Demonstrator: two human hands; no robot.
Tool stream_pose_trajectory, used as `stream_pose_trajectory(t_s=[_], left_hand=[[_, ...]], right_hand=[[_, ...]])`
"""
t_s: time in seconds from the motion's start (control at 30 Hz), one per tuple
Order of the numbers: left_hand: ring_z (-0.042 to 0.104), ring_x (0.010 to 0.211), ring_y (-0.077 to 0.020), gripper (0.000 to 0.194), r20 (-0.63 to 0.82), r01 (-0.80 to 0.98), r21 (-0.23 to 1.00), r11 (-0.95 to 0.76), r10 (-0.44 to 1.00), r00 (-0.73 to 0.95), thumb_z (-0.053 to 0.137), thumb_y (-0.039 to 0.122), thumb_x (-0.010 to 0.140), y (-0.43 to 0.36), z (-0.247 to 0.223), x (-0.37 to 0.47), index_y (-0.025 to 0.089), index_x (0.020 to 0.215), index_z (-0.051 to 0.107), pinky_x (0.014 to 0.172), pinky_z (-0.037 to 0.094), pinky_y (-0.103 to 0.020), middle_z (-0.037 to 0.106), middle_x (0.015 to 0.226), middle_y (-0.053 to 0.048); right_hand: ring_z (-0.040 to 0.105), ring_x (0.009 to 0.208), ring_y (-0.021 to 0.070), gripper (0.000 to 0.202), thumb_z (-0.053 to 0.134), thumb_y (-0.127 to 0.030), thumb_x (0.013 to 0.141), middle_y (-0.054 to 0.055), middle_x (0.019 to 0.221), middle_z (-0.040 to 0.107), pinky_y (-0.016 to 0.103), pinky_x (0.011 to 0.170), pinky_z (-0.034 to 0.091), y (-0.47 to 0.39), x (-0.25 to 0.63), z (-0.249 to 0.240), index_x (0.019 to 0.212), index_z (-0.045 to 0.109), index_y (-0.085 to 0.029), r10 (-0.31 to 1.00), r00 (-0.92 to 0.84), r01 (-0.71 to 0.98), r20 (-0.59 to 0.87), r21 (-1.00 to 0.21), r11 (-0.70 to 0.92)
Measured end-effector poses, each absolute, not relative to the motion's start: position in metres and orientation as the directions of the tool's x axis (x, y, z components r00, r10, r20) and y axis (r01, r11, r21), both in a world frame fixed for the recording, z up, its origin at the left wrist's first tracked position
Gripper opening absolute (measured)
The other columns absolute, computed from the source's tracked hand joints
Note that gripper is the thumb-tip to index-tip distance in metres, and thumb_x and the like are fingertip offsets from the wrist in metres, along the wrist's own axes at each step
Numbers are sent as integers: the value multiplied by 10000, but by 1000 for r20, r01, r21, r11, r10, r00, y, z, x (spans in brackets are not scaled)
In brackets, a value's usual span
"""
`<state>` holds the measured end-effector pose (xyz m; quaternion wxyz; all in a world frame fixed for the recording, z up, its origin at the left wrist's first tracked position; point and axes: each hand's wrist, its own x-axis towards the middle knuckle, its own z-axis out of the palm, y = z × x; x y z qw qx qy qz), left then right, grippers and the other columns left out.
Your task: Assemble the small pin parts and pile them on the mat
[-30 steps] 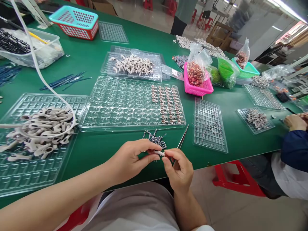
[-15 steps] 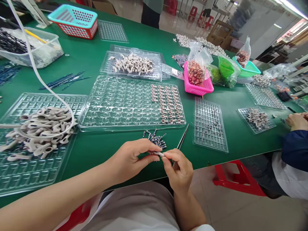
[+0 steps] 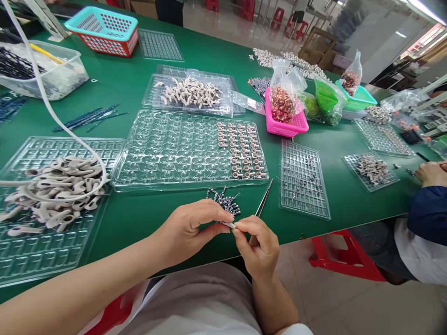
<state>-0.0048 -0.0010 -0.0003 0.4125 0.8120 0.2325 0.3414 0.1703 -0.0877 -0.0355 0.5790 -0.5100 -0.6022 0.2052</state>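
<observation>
Between the thumb and forefinger of my left hand (image 3: pixel 195 224) is a small pale earbud shell (image 3: pixel 229 225), mostly covered by the fingers. My right hand (image 3: pixel 259 242) pinches the tip of its stem; any tiny part there is too small to make out. Metal tweezers (image 3: pixel 264 199) stick out past the right forefinger, their handle tucked within that hand. Just beyond my fingers lies a pile of small dark-and-silver wired parts (image 3: pixel 226 201). Farther back, a clear moulded tray (image 3: pixel 171 149) holds rows of earbud shells (image 3: pixel 246 151) at its right end.
At left, a heap of grey earbud shells (image 3: pixel 63 186) rests on a tray, with a white cable (image 3: pixel 75 132) arching over it. A pink basket (image 3: pixel 286 128) and a small-parts tray (image 3: pixel 304 179) stand to the right. A co-worker's hand (image 3: pixel 431 174) shows at far right.
Both hands keep their grip, with the earbud shell turned slightly and shifted a little left. The view has moved slightly, and a standing person in the background has shifted left.
</observation>
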Motion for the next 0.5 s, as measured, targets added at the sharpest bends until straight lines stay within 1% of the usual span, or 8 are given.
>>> stream_pose_trajectory(t_s=[0.23,0.4,0.5], left_hand=[[709,842,-158,192,395,85,810,-580,648,652,667,120,894,-1,-1,-4,221,1048,721,755,597,-267,770,907,-28],[700,855,-156,230,411,71,803,-592,635,654,682,76,873,-1,-1,-4,217,1052,715,780,587,-274,772,918,-20],[698,860,-159,231,414,72,800,-596,634,653,689,69,866,-1,-1,-4,213,1045,714,788,584,-279,770,921,-23]], right_hand=[[669,724,147,209,645,-94,875,18,832,720,291,645,568,-88,170,-35,1005,670,-255,848,193,384,494,-833,398],[668,722,153,218,650,-93,873,21,837,720,286,623,566,-88,170,-37,1010,669,-261,854,185,391,486,-834,390],[669,726,148,234,652,-82,869,17,844,721,286,636,567,-88,171,-37,1016,669,-263,851,180,385,494,-831,401]])
